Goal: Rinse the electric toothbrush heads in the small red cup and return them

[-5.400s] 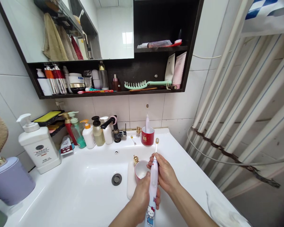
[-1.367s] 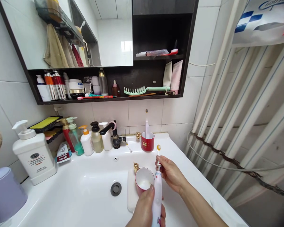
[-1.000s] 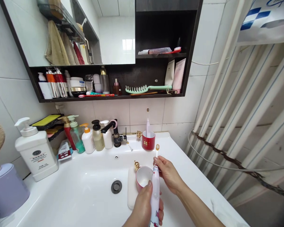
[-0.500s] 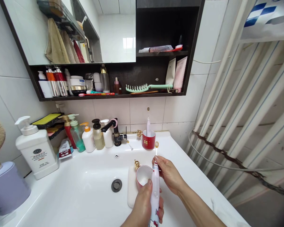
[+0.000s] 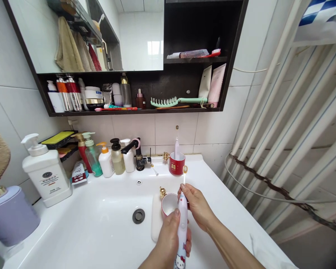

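Note:
My left hand point(image 5: 168, 237) is closed round the handle of a white electric toothbrush point(image 5: 182, 228) with a cartoon cat print near its base. The brush stands nearly upright, bristles at the top. The thumb and fingers of my right hand point(image 5: 197, 207) pinch the thin neck of its brush head point(image 5: 185, 170), just above the handle. Behind my left hand, partly hidden, is a red cup point(image 5: 168, 204) with a white inside and a gold handle; it is by a white rounded block point(image 5: 156, 220) in the sink point(image 5: 109, 231).
A second red cup point(image 5: 177, 166) holding another electric toothbrush point(image 5: 177, 147) stands on the back rim beside the black faucet point(image 5: 139, 157). Several pump bottles point(image 5: 106, 162) line the left rear. A dark shelf cabinet point(image 5: 173, 82) hangs above; pipes point(image 5: 291, 127) run along the right.
The view has shifted slightly. The toothbrush has turned a little in my hands, so more of the cat print shows. Both hands keep their hold.

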A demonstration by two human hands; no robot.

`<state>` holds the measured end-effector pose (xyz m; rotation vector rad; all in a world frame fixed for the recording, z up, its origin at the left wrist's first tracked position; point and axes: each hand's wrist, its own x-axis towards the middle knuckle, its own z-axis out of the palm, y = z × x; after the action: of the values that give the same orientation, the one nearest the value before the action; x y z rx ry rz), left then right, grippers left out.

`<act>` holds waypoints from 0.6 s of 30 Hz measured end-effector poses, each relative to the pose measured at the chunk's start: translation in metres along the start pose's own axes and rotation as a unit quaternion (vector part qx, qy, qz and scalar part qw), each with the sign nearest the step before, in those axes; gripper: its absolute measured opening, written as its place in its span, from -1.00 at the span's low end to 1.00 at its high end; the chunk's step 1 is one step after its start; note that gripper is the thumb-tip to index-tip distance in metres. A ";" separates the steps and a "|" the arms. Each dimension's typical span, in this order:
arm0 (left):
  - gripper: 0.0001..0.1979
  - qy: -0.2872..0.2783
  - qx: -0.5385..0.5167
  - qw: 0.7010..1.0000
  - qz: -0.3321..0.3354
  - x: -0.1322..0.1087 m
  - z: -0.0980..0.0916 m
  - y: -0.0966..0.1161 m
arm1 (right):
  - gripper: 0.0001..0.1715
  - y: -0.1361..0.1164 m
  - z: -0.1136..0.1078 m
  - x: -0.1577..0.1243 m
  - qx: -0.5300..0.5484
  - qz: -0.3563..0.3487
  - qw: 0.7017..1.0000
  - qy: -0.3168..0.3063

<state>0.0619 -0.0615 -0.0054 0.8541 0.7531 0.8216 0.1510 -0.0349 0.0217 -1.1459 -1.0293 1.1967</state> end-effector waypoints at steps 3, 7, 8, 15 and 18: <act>-0.54 -0.010 -0.024 0.999 -0.028 0.001 -0.002 -0.001 | -0.67 0.000 0.002 -0.001 0.045 0.016 0.999 -0.023; -0.54 -0.019 -0.015 1.000 -0.009 0.002 -0.004 -0.004 | -0.68 0.000 0.003 -0.003 0.027 -0.007 1.000 0.006; -0.54 -0.015 -0.004 1.000 0.001 0.003 -0.004 -0.005 | -0.68 0.000 0.003 -0.003 0.018 -0.013 1.000 0.014; -0.57 0.000 0.017 1.000 0.021 0.004 -0.004 -0.007 | -0.66 -0.002 0.002 -0.003 0.026 -0.009 1.000 0.012; -0.58 -0.011 0.014 1.000 0.021 0.002 -0.004 -0.004 | -0.65 -0.001 0.003 -0.004 0.031 -0.017 0.999 0.014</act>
<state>0.0612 -0.0599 -0.0109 0.9053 0.7302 0.8384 0.1482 -0.0383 0.0233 -1.0898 -0.9793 1.1744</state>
